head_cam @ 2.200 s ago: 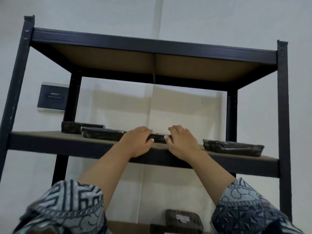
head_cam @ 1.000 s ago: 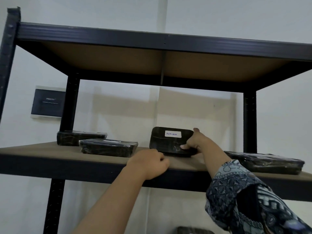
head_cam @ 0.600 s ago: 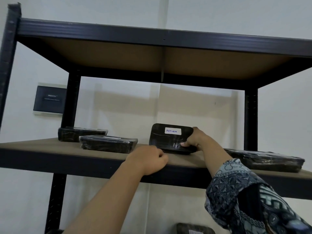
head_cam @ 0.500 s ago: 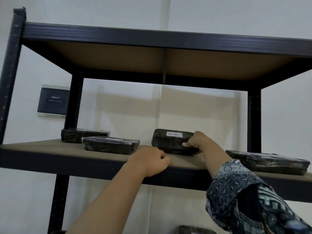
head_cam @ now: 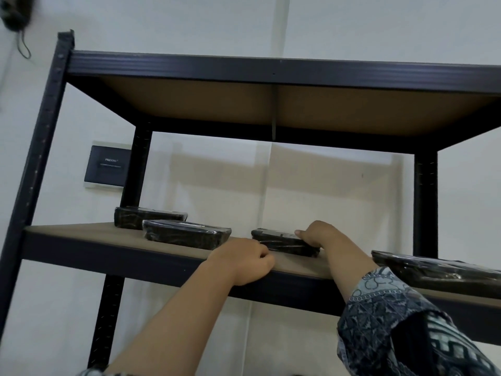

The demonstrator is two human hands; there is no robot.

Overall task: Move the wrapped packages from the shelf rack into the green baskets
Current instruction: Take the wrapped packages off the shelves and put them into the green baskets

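Observation:
A black wrapped package [head_cam: 279, 241] lies flat on the middle board of the dark shelf rack [head_cam: 151, 256]. My right hand [head_cam: 320, 236] grips its right end, thumb on top. My left hand [head_cam: 244, 260] rests on the shelf's front edge just in front of that package, fingers curled, holding nothing. Two more wrapped packages sit to the left, one [head_cam: 185, 234] in front of the other [head_cam: 149, 214]. Another wrapped package [head_cam: 436, 270] lies at the right. No green basket is in view.
The rack's upper board [head_cam: 271, 107] hangs low over the shelf. Black uprights stand at the left front [head_cam: 35, 175], back left [head_cam: 137, 169] and back right [head_cam: 425, 204]. A dark wall panel [head_cam: 107, 166] is behind, on the white wall.
The package that my right hand had tilted up with its label showing is now lowered flat on the shelf. My left hand stayed on the shelf edge. The view shifted right and down.

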